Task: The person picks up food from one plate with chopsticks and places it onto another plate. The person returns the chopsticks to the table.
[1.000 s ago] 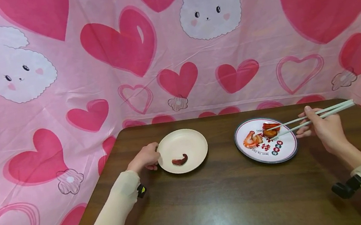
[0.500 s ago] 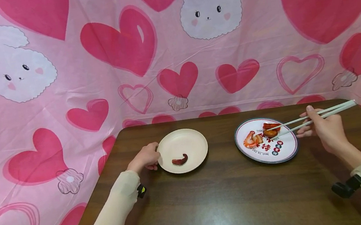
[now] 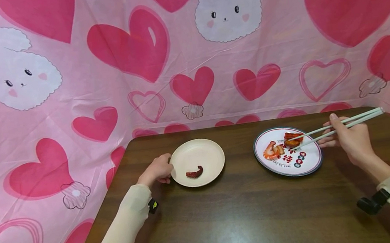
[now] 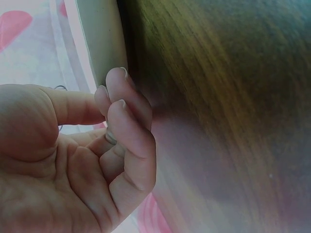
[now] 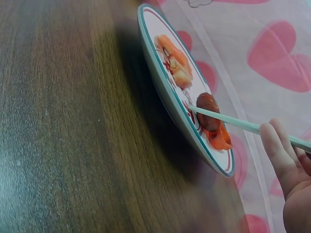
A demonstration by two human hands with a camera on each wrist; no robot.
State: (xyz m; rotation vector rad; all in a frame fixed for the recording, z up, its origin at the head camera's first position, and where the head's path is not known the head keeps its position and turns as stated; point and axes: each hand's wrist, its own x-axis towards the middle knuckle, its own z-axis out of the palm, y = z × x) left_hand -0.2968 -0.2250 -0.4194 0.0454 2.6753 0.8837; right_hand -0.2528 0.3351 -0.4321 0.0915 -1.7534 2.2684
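Note:
My left hand (image 3: 157,170) pinches the left rim of a cream plate (image 3: 199,152); in the left wrist view its thumb and curled fingers (image 4: 132,141) meet at the plate's edge. On that plate lies a dark red, curved piece like an octopus tentacle (image 3: 196,173). My right hand (image 3: 352,138) holds a pair of pale green chopsticks (image 3: 358,117). Their tips reach over a printed white plate (image 3: 312,160), one on each side of a glossy brown piece of food (image 5: 208,112). A red-orange piece (image 5: 220,140) lies against it. A shrimp (image 3: 269,151) rests further left on the plate.
Both plates stand apart toward the far side of a brown wooden table (image 3: 218,227). Behind it hangs a pink cloth (image 3: 185,55) with hearts and rabbits. A black wrist camera (image 3: 374,201) is strapped over the right sleeve.
My right hand and the chopsticks have shifted very slightly to the left over the last half second. The left hand, plates and food look unmoved.

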